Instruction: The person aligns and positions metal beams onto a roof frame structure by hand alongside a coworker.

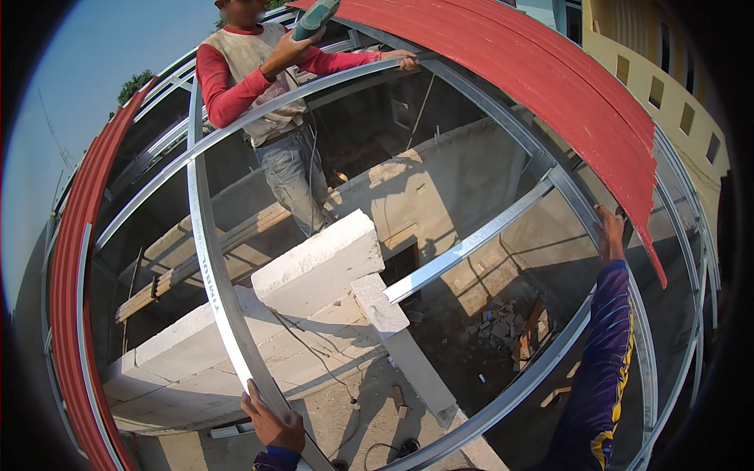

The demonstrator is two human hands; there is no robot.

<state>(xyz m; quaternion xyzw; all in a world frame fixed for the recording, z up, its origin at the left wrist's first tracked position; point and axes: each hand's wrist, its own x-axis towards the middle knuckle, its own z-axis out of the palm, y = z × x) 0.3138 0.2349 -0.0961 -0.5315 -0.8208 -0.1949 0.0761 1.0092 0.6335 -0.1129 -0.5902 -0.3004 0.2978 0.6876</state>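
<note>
My left hand [271, 424] is closed round the lower part of a long light-steel channel [210, 271], which runs away from me at the left. Stretched forward on the right, my right hand [611, 233] grips the edge of a steel rafter [573, 196], close beside the rim of a red corrugated roofing sheet [542, 82]. Part of its grip is hidden. Between the two, a shorter steel channel [471, 239] juts from the rafter toward the block wall. Across the frame, a co-worker [263, 86] holds up a green power tool [316, 19] and rests the other hand on a steel batten [290, 94].
Pale block wall [314, 271] stands below the frame, with a cable [314, 337] hanging over it. Broken rubble [506, 330] lies deep down on the right. Bamboo poles [200, 259] cross at left. Another red sheet [78, 259] edges the far left. Open gaps drop between the steel members.
</note>
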